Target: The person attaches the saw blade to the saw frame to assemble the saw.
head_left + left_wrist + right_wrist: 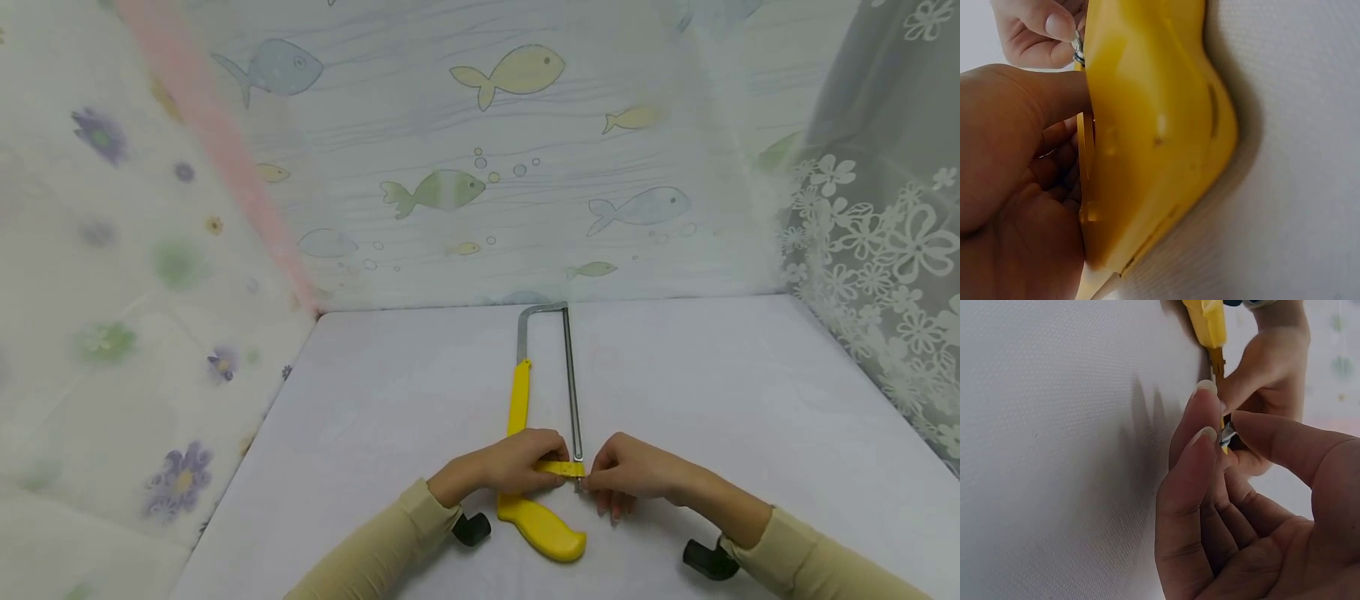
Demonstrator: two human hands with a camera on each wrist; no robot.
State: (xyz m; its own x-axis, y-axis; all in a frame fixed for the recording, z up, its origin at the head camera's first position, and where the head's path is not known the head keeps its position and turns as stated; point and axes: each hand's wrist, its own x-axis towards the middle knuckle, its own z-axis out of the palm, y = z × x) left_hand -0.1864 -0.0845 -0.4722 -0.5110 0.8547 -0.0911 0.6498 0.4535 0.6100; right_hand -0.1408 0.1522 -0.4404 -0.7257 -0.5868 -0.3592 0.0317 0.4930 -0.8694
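A hacksaw with a yellow handle [543, 535] and a grey metal front bow [522, 333] lies on the table, its far end pointing away from me. Its blade [572, 383] runs along the right side. My left hand [517, 462] grips the yellow frame near the short cross arm [562, 469], and in the left wrist view its thumb presses beside the yellow body [1154, 125]. Thumb and finger of my right hand [637, 468] pinch a small metal wing nut [1227, 434] at the blade's near end. The other right fingers are loosely bent below it.
A white cloth covers the table [405, 375]. Behind it hangs a curtain [420, 242] printed with fish. Flowered fabric [112, 275] hangs at the left, and a lace curtain [885, 250] at the right. Black wrist devices [708, 560] sit under both cuffs.
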